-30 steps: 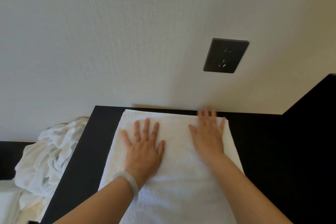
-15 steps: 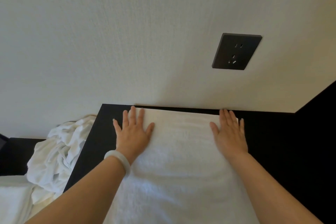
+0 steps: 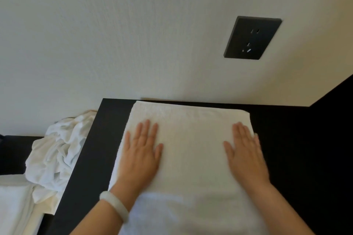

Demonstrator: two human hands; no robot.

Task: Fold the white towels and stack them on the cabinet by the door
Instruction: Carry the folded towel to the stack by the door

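A folded white towel [image 3: 191, 139] lies flat on the black cabinet top [image 3: 91, 158], its far edge close to the wall. My left hand [image 3: 141, 152] presses flat on the towel's left part, fingers straight and pointing at the wall; a pale bangle sits on that wrist. On the towel's right part, by its right edge, my right hand [image 3: 246, 156] lies flat with straight fingers. Neither hand grips the cloth.
A crumpled white towel pile [image 3: 57, 154] lies left of the cabinet, partly on a white bed surface [image 3: 13, 206]. A black wall socket [image 3: 252, 38] is on the light wall above. A dark panel [image 3: 324, 139] borders the cabinet on the right.
Both hands slid apart from the towel's middle to its far corners, then drew back toward me along the left and right sides. The towel stays flat on the cabinet.
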